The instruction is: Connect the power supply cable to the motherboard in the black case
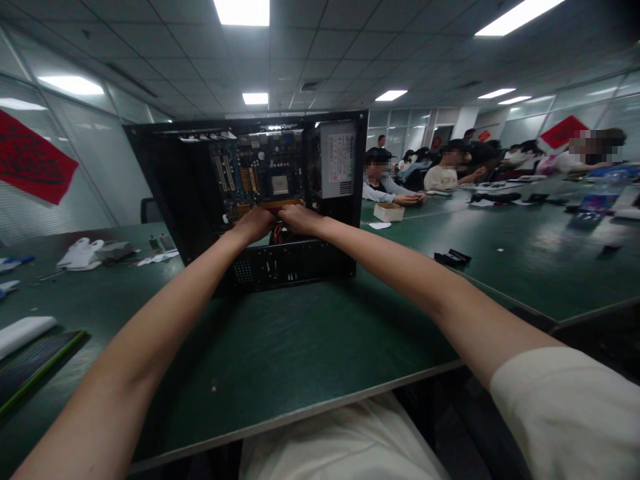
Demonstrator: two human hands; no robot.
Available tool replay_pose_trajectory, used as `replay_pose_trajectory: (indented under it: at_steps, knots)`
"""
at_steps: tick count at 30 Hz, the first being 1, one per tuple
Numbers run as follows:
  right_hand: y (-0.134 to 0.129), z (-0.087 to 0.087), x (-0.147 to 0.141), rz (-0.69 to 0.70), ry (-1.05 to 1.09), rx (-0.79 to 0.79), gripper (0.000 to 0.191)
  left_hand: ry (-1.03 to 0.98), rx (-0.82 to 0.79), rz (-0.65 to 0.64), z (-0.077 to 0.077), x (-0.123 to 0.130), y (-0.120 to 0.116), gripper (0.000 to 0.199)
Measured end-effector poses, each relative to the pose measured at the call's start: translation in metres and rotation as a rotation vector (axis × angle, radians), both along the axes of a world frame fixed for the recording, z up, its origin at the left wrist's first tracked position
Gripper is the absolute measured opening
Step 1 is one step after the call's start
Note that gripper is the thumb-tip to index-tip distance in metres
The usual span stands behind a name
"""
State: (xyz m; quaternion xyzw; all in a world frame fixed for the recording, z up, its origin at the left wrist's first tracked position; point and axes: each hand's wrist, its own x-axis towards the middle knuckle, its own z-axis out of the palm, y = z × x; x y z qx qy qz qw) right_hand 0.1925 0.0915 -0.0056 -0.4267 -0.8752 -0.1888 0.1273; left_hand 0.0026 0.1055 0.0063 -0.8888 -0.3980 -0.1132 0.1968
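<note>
An open black computer case (175,190) stands upright on the green table (300,340), its inside facing me. My left hand (257,225) and my right hand (300,219) are side by side inside it, at the lower part of the motherboard (261,157). Their fingers are bent together at an orange-brown strip (283,204); what they pinch is too small to make out. Below the fingers hang some coloured cables (277,233). A silver power supply (339,160) sits at the case's upper right.
On the left lie a white plastic bag (81,254), a grey block and a dark green-edged panel (40,367). To the right are a small box (389,212) and black parts (453,258). Several people sit around the tables behind.
</note>
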Motion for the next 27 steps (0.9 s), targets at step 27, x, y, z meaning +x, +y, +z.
replay_pose_trajectory:
  at_steps: [27]
  knots:
    - [-0.018, 0.001, 0.008, -0.147, 0.115, -0.011, 0.034, -0.054, -0.011, -0.077, -0.002, 0.000, 0.019, 0.033]
